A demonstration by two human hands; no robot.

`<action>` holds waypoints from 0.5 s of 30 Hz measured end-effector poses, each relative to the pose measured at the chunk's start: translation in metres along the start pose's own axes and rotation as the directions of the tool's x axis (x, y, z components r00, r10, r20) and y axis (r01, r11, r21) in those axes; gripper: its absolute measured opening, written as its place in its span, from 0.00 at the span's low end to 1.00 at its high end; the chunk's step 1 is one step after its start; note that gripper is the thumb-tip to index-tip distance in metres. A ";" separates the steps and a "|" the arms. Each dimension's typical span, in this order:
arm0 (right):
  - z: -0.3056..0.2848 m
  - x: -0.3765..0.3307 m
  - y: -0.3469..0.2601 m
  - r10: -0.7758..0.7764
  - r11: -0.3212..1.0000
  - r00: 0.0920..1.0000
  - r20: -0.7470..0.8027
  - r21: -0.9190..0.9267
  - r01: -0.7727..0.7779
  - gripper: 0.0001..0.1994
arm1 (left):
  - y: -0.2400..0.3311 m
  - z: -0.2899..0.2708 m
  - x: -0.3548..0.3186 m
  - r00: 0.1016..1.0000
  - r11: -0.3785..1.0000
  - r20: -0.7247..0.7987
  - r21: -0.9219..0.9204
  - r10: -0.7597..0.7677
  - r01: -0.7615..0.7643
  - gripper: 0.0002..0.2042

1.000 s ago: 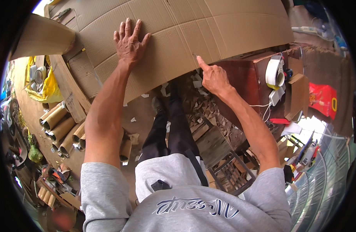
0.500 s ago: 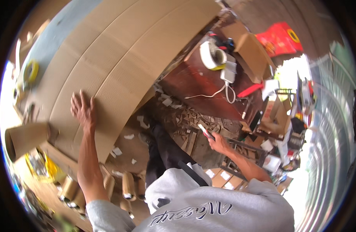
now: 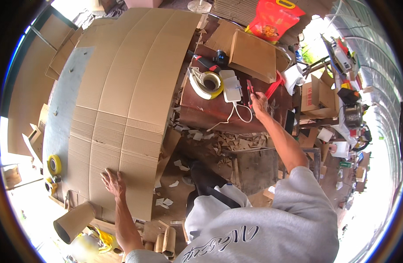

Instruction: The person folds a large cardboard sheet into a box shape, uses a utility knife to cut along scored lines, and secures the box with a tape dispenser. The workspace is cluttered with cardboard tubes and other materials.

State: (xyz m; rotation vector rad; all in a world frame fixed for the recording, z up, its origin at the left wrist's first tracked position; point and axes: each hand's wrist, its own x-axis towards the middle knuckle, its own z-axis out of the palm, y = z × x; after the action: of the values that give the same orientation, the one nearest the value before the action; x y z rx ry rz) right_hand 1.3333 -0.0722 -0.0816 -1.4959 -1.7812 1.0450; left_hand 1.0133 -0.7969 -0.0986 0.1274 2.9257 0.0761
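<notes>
My left hand (image 3: 114,183) lies flat with fingers spread on a large creased cardboard sheet (image 3: 135,57). The sheet covers most of a blue-grey table (image 3: 61,105). My right hand (image 3: 259,104) reaches over a dark red table (image 3: 201,111), its fingers closed round a red and black box cutter (image 3: 250,90). Just left of the cutter lie a white adapter box (image 3: 231,85) with a cable and some tape rolls (image 3: 211,82). Beside it on the right is a red strip-like tool (image 3: 273,85). Whether the cutter touches the tabletop I cannot tell.
A cardboard box (image 3: 253,55) and a red bag (image 3: 276,19) stand beyond my right hand. Cardboard scraps (image 3: 236,142) litter the floor between the tables. A yellow tape roll (image 3: 54,165) and a cardboard tube (image 3: 74,222) sit at the left. A cluttered shelf (image 3: 341,101) stands right.
My right hand has moved forward with the box cutter, from above the floor to over the red table. My left hand stays flat on the sheet. The view has turned.
</notes>
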 end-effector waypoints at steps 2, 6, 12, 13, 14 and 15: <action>0.009 -0.004 -0.022 -0.265 0.906 0.960 -0.090 -0.365 0.216 0.13 | 0.000 -0.001 -0.001 1.000 1.000 0.018 0.007 -0.010 0.010 0.37; 0.028 -0.017 -0.055 -0.629 0.699 0.777 -0.017 -0.450 0.556 0.17 | 0.004 -0.009 -0.001 0.997 1.000 0.067 0.005 -0.024 0.024 0.39; 0.069 0.001 -0.110 -0.518 0.826 0.854 0.040 -0.237 0.512 0.10 | -0.005 -0.011 0.009 0.986 0.996 0.161 -0.076 0.051 -0.039 0.46; 0.080 0.008 -0.121 -0.547 0.801 0.835 0.055 -0.254 0.542 0.09 | -0.001 -0.016 0.010 0.978 0.994 0.202 -0.106 0.055 -0.034 0.50; 0.095 0.012 -0.138 -0.572 0.780 0.817 0.079 -0.257 0.571 0.08 | -0.006 -0.020 0.014 0.972 0.995 0.228 -0.085 0.064 -0.046 0.51; 0.111 0.020 -0.159 -0.599 0.748 0.787 0.150 -0.247 0.616 0.07 | -0.011 -0.020 0.016 0.965 0.996 0.255 -0.066 0.068 -0.053 0.52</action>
State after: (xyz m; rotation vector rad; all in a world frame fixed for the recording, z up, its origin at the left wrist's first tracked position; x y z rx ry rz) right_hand 1.1545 -0.0843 -0.0058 -0.8943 -2.3141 0.5128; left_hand 0.9926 -0.8071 -0.0832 0.2015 2.6575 0.1432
